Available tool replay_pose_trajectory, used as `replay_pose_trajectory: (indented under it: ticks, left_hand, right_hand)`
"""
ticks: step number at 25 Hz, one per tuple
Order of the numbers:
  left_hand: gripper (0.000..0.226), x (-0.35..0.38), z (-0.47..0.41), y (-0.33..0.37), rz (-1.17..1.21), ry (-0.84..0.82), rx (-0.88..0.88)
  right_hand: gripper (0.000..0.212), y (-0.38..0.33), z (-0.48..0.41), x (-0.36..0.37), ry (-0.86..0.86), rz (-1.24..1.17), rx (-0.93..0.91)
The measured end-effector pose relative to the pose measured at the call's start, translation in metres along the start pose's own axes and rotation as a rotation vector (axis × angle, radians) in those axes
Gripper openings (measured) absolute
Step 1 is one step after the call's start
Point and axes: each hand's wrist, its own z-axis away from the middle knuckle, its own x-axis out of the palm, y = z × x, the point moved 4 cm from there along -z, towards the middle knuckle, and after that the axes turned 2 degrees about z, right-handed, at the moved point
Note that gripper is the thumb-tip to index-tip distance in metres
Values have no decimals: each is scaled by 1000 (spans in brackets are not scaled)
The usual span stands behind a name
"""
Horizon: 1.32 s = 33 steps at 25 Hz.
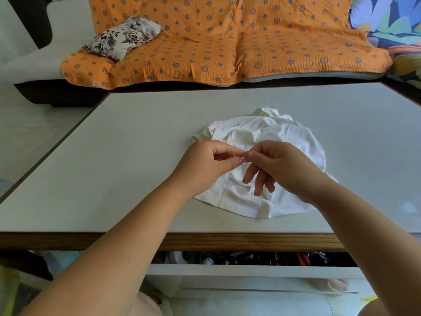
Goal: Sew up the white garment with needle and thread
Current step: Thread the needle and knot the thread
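Observation:
The white garment (pixel 268 133) lies crumpled on the pale table (pixel 136 144), right of centre. Both my hands hover just above its near part, fingertips meeting. My left hand (pixel 205 165) pinches something tiny between thumb and forefinger; it looks like the needle, though it is too small to be sure. My right hand (pixel 280 167) pinches the thin white thread (pixel 245 176) at the same spot, its other fingers hanging loosely downward. The thread runs down from the pinch to the cloth, where a small tear or seam gap (pixel 247 187) shows.
The table's wooden front edge (pixel 227 241) is close to me, with an open drawer (pixel 250 270) of mixed items below it. Beyond the table stands a sofa with an orange patterned cover (pixel 227 42) and a floral cushion (pixel 123 37).

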Motion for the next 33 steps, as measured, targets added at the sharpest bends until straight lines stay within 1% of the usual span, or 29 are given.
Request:
replay_pose_trajectory:
  ticks: [7, 16, 22, 24, 27, 33]
  left_hand:
    - [12, 1, 0, -2, -85, 8, 0]
    - [9, 3, 0, -2, -178, 42, 24]
    - [8, 3, 0, -3, -216, 13, 23]
    - [6, 3, 0, -3, -230, -3, 27]
    - [8, 3, 0, -2, -227, -24, 26]
    - [7, 1, -2, -8, -162, -20, -32]
  right_hand:
    - [20, -5, 4, 2, 31, 159, -27]
    - [20, -7, 5, 4, 61, 216, -57]
    - [17, -5, 4, 3, 51, 259, -83]
    - [17, -3, 3, 3, 35, 215, -58]
    - [18, 2, 0, 3, -9, 77, 12]
    - [20, 9, -2, 0, -110, -142, 123]
